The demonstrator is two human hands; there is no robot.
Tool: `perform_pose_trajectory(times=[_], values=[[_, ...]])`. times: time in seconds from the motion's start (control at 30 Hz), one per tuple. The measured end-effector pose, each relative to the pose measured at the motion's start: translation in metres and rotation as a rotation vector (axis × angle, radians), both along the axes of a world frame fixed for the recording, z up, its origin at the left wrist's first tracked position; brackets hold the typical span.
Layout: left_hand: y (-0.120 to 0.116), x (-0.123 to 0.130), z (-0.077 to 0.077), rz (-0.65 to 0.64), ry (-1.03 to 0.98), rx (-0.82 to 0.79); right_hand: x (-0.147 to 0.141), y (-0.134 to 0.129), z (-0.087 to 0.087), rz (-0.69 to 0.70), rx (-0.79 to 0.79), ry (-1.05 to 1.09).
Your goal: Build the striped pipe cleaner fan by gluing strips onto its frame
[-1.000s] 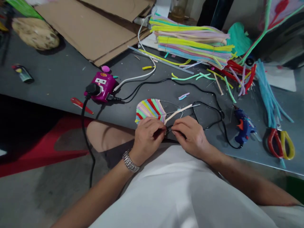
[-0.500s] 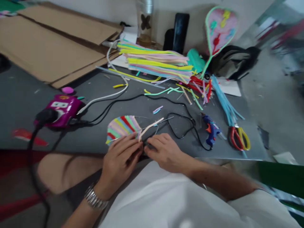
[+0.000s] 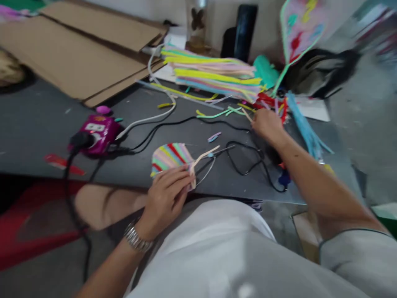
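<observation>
My left hand point(image 3: 169, 190) is closed on the lower right part of a striped pipe-cleaner piece point(image 3: 172, 156), fan-shaped, with rows of red, yellow, green and lilac. A bent cream pipe cleaner point(image 3: 203, 155) sticks up from it beside my fingertips. A thin wire loop point(image 3: 208, 171) curves out to the right of the piece. Over at the right, my right hand point(image 3: 269, 127) is down among short pipe-cleaner pieces, by a cream strip point(image 3: 247, 115) and some red ones point(image 3: 266, 99). Its fingertips are hidden. My right forearm partly covers the blue glue gun point(image 3: 283, 180).
A bundle of coloured pipe cleaners point(image 3: 214, 76) lies at the back, with light blue ones point(image 3: 305, 124) to the right. Black cord point(image 3: 231, 155) loops across the table from a purple power socket point(image 3: 101, 132). Cardboard sheets point(image 3: 71, 54) cover the back left.
My right hand has left the striped piece and moved right and away from me to the loose pipe cleaners. My left hand keeps its hold. The view has shifted slightly.
</observation>
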State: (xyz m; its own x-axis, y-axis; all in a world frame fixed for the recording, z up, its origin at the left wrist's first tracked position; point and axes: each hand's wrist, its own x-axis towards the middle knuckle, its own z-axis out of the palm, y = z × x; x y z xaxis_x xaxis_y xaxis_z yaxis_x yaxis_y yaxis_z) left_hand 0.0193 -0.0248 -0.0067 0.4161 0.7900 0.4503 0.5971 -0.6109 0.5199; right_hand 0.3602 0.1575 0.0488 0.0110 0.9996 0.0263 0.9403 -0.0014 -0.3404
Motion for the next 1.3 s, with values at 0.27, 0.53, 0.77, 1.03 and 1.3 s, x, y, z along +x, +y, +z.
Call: perform_pose_trajectory(times=[0.27, 0.53, 0.77, 1.03, 1.3], values=[[0.016, -0.006, 0.004, -0.089, 0.027, -0.061, -0.046, -0.09, 0.027, 0.016, -0.055, 0.679], [0.025, -0.007, 0.001, -0.126, 0.038, -0.067, -0.123, -0.183, -0.039, 0.385, 0.23, 0.804], [0.025, -0.006, 0.001, -0.101, 0.045, -0.045, -0.125, -0.168, -0.043, 0.496, 0.295, 0.616], [0.027, -0.001, 0.004, -0.068, -0.009, -0.068, -0.129, -0.169, -0.047, 0.51, 0.227, 0.647], [0.028, 0.002, 0.002, -0.021, -0.014, -0.066, -0.126, -0.167, -0.042, 0.549, 0.154, 0.66]])
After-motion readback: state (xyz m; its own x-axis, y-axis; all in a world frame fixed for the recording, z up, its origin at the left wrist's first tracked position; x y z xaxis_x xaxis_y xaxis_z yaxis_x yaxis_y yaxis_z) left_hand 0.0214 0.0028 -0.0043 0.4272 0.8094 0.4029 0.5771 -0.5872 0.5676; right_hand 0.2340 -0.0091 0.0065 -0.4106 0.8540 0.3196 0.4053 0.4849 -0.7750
